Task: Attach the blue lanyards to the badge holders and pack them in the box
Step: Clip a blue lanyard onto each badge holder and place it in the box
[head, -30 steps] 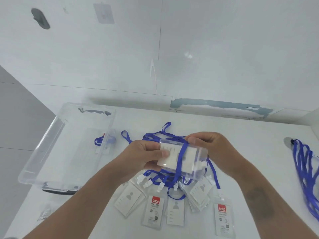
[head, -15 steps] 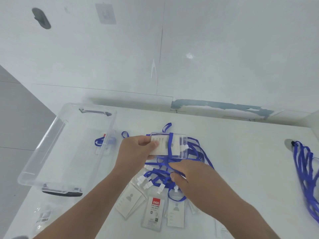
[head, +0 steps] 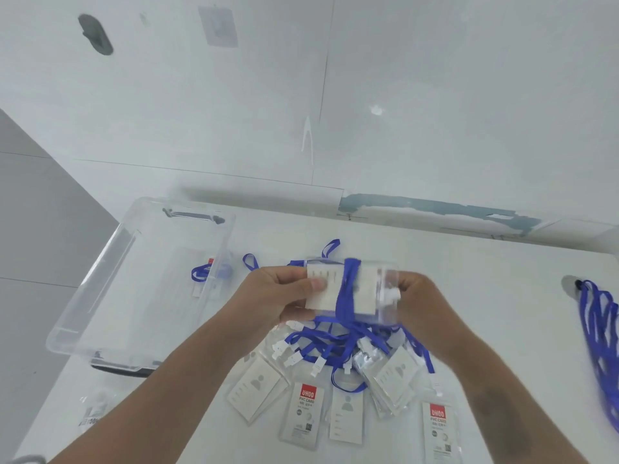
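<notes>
A clear badge holder (head: 326,289) with a white card is lifted above the table, and a blue lanyard (head: 348,289) is wound round its middle. My left hand (head: 278,296) grips its left end, thumb on the card. My right hand (head: 415,299) pinches its right end near the white clip. Below lie several more badge holders (head: 303,410) and a tangle of blue lanyards (head: 335,339). The clear plastic box (head: 100,289) stands at the left with one lanyard-wrapped badge holder (head: 209,272) inside.
A bunch of blue lanyards (head: 599,333) hangs off the table's right side. A small plastic packet (head: 93,410) lies near the front left edge. The white wall (head: 402,95) rises just behind the table.
My right hand rose from the lanyard pile to the holder's right end. The holder shifted slightly right and nearer, and more lanyard is wound round it.
</notes>
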`<action>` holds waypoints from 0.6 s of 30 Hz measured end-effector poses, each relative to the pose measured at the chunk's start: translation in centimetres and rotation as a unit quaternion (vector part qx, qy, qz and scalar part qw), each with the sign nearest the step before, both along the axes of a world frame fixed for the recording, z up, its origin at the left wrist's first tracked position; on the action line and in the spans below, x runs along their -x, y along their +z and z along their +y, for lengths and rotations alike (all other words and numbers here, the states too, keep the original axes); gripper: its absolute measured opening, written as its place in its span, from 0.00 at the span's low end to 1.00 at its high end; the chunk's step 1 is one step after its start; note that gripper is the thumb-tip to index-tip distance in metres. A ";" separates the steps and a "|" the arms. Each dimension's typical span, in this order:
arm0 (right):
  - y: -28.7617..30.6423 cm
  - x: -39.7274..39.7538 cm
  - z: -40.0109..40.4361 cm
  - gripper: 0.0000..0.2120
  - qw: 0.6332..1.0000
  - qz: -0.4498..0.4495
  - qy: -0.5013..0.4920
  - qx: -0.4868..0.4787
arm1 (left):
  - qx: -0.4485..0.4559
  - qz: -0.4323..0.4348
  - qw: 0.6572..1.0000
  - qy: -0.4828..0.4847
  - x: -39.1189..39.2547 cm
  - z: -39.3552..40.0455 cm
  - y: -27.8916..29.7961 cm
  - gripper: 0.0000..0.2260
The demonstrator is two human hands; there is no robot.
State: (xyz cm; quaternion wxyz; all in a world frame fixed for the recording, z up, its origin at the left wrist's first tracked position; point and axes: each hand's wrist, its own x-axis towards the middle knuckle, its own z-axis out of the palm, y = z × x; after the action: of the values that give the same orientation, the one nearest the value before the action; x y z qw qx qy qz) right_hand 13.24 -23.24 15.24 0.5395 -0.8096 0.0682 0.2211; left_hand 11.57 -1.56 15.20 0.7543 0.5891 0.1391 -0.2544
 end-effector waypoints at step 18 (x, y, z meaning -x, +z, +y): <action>6.1 0.8 0.4 0.04 0.982 -0.097 0.150 0.057 | -0.160 -0.036 0.974 -0.159 0.5 1.4 0.4 0.03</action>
State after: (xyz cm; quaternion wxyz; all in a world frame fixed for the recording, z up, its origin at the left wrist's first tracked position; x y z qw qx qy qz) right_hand 12.48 -22.86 21.32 0.4574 -0.8576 -0.0935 0.2158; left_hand 11.03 -0.12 15.65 0.6051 0.7252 0.0551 -0.3240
